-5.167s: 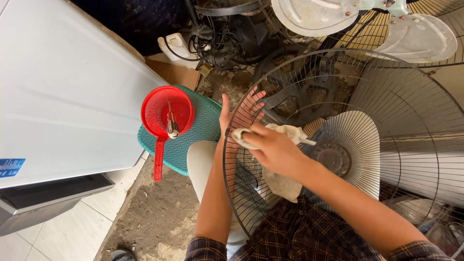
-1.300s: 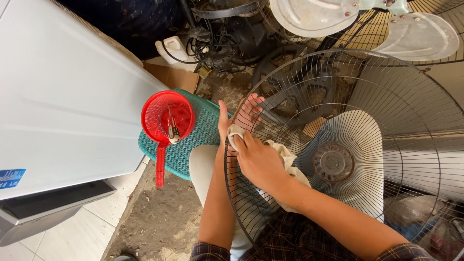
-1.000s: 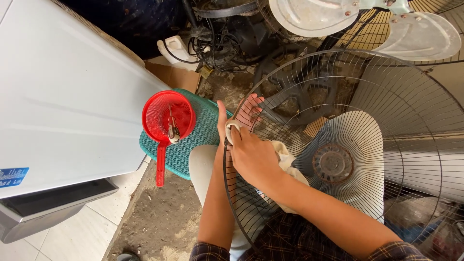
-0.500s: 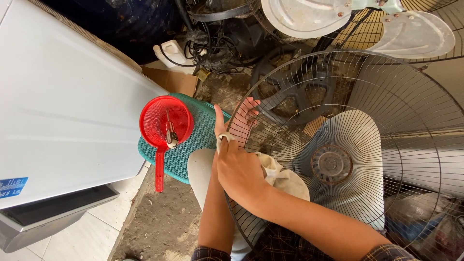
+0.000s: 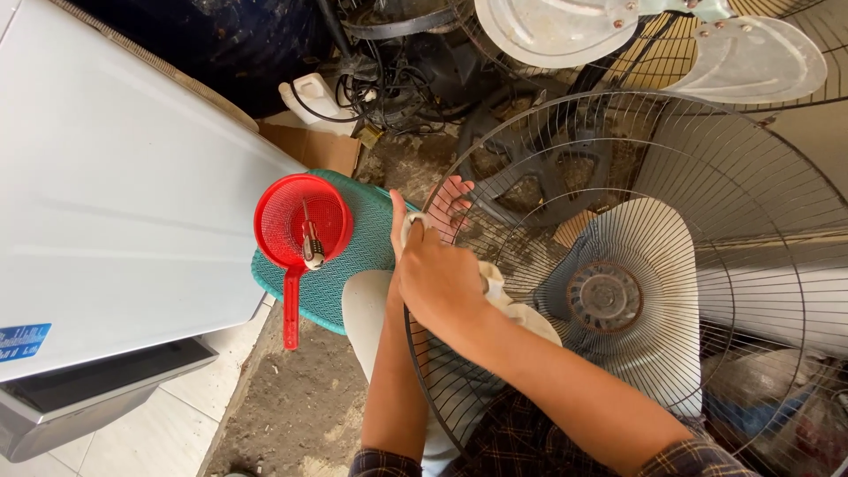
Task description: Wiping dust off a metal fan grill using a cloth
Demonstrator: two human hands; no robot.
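Gripping a white cloth (image 5: 508,305), the right hand (image 5: 437,278) is clenched and presses the cloth against the inner wires of a round wire fan guard (image 5: 751,221). The cloth sits at the guard's left rim; a bunched end shows at the fingertips and the rest trails back under the wrist toward the guard's centre.

The left hand (image 5: 442,208) lies behind the guard at the same left rim. Its fingers are spread and show through the wires; the thumb rests along the outer rim. It steadies the guard without closing into a fist.

Guard orientation: the guard stands tilted, its open concave face turned toward the camera. The circular hub (image 5: 605,296) marks its axis, which points up and toward the viewer. A pale plastic panel (image 5: 654,256) surrounds the hub behind the wires.

Surroundings, relative to the guard:
- Left, just beside the rim: a teal woven-pattern plastic lid (image 5: 349,261), with a red strainer (image 5: 300,230) on it, handle pointing toward the viewer. A small metal object, too small to identify, lies in the strainer.
- Farther left: a large white appliance casing (image 5: 115,194).
- Above: fan blades (image 5: 645,35), tangled black cables (image 5: 397,84) and a white jug (image 5: 309,93).
- Behind the wires: a dark fan base (image 5: 539,172).
- Below left: dusty concrete floor (image 5: 300,406).

The right forearm crosses the guard's lower left portion.
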